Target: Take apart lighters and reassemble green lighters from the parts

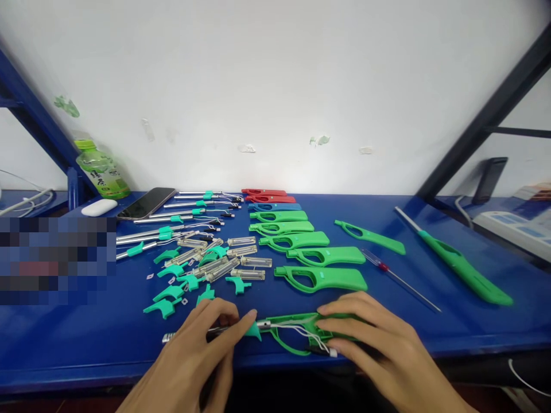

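Near the front edge of the blue table lies a green handle shell (pixel 293 346), its hollow inside facing up. My left hand (pixel 202 344) is closed round a metal tube (pixel 215 331) with a teal collar (pixel 255 331), which meets the shell's left end. White wires (pixel 297 327) run from the tube across the shell to a black part with a white tip (pixel 321 350). My right hand (pixel 370 335) rests on the shell's right part, fingers spread and fingertips touching it. Part of the shell is hidden under that hand.
Green, blue and red shells (pixel 340 279) lie in a column behind my hands. Leftward are teal triggers (pixel 161 308), clear cartridges (pixel 248 275) and wired tubes (pixel 150 219). A screwdriver (pixel 404 284) and an assembled green lighter (pixel 469 272) lie right. A phone (pixel 146 203) and bottle (pixel 101 171) stand back left.
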Tool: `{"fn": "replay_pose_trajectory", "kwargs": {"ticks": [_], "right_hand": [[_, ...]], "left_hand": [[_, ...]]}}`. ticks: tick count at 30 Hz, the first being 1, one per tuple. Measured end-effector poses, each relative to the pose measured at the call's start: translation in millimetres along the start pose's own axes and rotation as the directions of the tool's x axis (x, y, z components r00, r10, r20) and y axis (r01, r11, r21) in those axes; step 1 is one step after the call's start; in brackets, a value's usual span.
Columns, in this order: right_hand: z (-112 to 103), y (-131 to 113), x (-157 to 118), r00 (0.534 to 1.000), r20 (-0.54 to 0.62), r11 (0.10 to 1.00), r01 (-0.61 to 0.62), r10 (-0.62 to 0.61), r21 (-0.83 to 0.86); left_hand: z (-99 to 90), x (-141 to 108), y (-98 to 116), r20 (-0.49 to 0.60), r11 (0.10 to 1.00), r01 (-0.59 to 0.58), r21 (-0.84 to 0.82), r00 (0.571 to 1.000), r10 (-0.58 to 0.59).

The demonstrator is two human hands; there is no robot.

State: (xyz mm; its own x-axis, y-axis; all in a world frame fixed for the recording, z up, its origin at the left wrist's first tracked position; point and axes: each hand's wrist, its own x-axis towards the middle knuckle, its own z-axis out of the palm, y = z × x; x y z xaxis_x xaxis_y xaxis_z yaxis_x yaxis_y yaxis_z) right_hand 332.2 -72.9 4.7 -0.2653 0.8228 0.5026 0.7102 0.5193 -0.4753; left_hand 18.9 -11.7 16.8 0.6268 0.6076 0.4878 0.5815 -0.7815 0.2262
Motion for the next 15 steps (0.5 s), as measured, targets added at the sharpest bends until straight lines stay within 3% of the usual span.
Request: {"fn": "replay_pose_trajectory", "kwargs": {"ticks": [6,12,15], "right_hand": [[1,1,0,1.000,0.003,1.000,0.016,-0.016,-0.002],[2,0,0,1.000,0.001,1.000,0.008,-0.008,0.000],[3,0,0,1.000,-0.006,1.000,0.007,-0.007,-0.003]], "left_hand": [[15.6,5,2,-0.128,0.991,0.063,-0.118,0.989,-0.078],[15.2,2,-9,-0.053,0.988,0.094,-0.120,0.993,-0.101],[14.4,3,-11,-0.031,0.989,0.038,-0.144,0.999,-0.042]]}}
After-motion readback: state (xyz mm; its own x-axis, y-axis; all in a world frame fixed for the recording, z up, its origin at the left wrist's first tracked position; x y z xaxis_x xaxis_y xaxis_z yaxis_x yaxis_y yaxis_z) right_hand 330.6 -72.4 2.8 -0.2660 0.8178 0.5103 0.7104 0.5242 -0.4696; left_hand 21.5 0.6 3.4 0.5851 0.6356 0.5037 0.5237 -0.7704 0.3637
